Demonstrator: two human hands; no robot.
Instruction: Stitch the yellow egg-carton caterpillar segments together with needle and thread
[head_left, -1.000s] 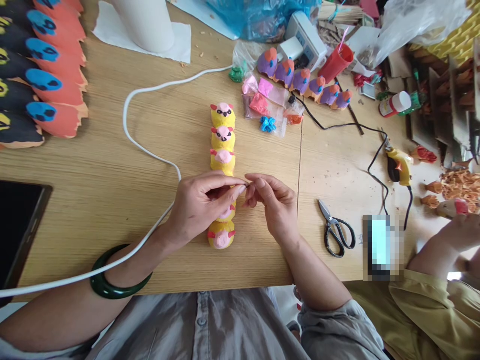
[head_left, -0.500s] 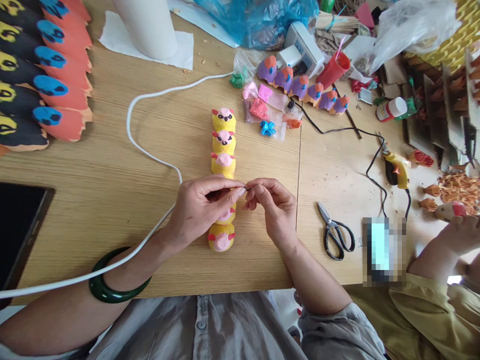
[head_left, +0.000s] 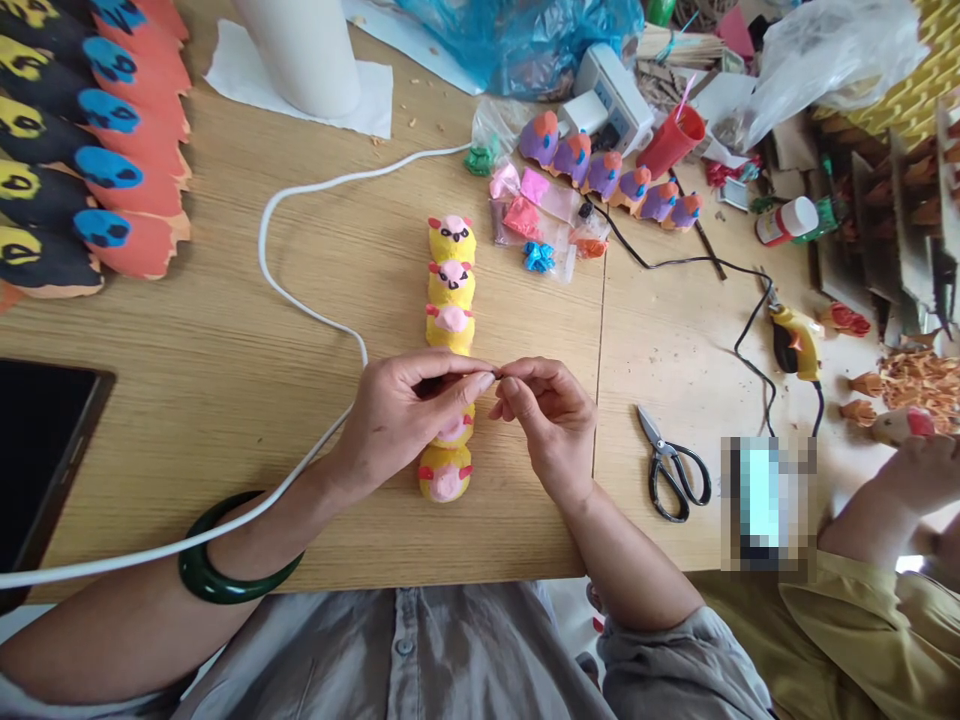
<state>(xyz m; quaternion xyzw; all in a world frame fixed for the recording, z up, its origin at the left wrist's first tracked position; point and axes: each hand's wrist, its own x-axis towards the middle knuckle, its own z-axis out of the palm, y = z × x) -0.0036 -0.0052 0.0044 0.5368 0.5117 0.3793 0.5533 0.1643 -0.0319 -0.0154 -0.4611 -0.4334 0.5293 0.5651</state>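
A column of yellow figures [head_left: 451, 338] with pink faces and red ears lies on the wooden table [head_left: 300, 260]. The two at the far end have black marks on their faces. Over the column's middle, my left hand [head_left: 420, 410] pinches a tiny dark piece between thumb and forefinger, hiding some figures. My right hand [head_left: 551, 420], just right of the column, has its thumb and forefinger pressed together at the same dark piece. The two hands' fingertips nearly touch. Bags of coloured clay [head_left: 525, 215] lie beyond my right hand.
Scissors [head_left: 669, 465] and a pixelated device [head_left: 761, 505] lie right. A white cable [head_left: 262, 235] curves past my left arm. Purple figures [head_left: 604, 172], a red cup [head_left: 670, 140] and a yellow tool [head_left: 795, 342] stand or lie beyond. A dark tablet [head_left: 45, 450] is left; another person's arm [head_left: 877, 495] is right.
The view has shifted slightly. My hands stay almost in place, fingertips still together over the column, with my right fingers a little differently bent.
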